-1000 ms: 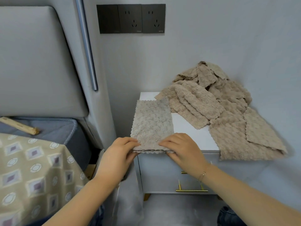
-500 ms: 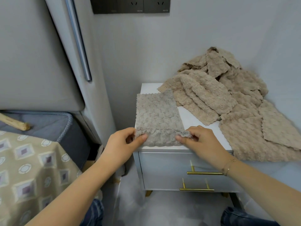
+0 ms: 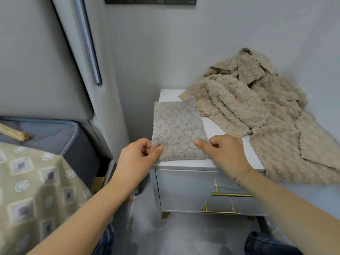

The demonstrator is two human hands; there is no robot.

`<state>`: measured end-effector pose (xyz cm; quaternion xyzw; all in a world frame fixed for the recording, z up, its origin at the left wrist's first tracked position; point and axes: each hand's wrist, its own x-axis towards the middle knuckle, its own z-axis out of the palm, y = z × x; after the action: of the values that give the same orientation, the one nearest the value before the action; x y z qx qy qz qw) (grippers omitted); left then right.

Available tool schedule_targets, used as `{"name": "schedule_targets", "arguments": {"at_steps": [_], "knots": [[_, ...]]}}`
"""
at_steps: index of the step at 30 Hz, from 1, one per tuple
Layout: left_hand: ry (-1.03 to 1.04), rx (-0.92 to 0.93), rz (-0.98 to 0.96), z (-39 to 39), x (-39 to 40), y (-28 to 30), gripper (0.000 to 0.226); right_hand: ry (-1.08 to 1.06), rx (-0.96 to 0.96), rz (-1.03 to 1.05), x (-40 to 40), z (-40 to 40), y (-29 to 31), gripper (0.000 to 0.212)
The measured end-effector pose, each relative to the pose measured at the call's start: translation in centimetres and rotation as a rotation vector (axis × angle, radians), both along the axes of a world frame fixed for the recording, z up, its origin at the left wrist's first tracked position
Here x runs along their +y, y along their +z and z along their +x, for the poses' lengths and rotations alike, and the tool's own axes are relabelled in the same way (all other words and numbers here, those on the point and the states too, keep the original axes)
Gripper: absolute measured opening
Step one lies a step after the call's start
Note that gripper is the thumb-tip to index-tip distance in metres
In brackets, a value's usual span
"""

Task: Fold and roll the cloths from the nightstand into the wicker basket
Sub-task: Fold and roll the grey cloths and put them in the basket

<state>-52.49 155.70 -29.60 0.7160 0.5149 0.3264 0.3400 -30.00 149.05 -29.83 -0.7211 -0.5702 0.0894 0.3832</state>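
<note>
1. The grey cloth (image 3: 177,129) is lying flat on the front left part of the white nightstand (image 3: 211,162), its near edge turned over into a thick fold just short of the top's front edge.
2. The left hand (image 3: 137,161) is pinching that fold at its left end, thumb on top of the fabric and the other fingers curled at the cloth's edge.
3. The right hand (image 3: 223,150) is gripping the same fold at its right end, with the thumb pointing left across the cloth and the fingers bent over the fabric; a thin bracelet (image 3: 242,173) is sitting on that wrist.
4. Below the hands, two drawers with gold bar handles (image 3: 230,195) are showing on the nightstand's front.
5. Just beyond the grey cloth, a loose heap of beige cloths (image 3: 257,115) is covering the back and right of the top, touching the grey cloth's far right corner and spilling over the right side.
6. To the left, a bed with a patterned cover (image 3: 33,184) is standing beside a grey padded headboard (image 3: 36,57).
</note>
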Motion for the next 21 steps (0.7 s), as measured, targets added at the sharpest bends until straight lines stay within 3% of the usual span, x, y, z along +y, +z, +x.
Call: {"name": "schedule_targets", "arguments": {"at_steps": [7,9,12,14,17,21], "knots": [[0.087,0.038,-0.021,0.5,0.3,0.1,0.029,-0.172,-0.281,-0.173,0.3,-0.4,0.4,0.066],[0.089,0.030,0.012,0.3,0.2,0.3,0.028,-0.209,-0.320,-0.114,0.3,-0.3,0.3,0.059],[-0.011,0.057,0.171,-0.2,0.5,0.4,0.032,-0.032,-0.245,0.160,0.0,-0.3,0.3,0.029],[-0.122,0.135,0.344,-0.4,0.9,0.6,0.032,0.123,-0.358,0.252,0.1,-0.2,0.4,0.013],[-0.296,0.283,0.572,-0.5,1.7,0.9,0.029,0.220,-0.491,0.279,0.1,0.4,-0.1,0.012],[-0.380,0.388,0.678,-0.5,2.2,1.1,0.018,0.264,-0.494,0.238,-0.2,0.8,-0.5,0.015]]}}
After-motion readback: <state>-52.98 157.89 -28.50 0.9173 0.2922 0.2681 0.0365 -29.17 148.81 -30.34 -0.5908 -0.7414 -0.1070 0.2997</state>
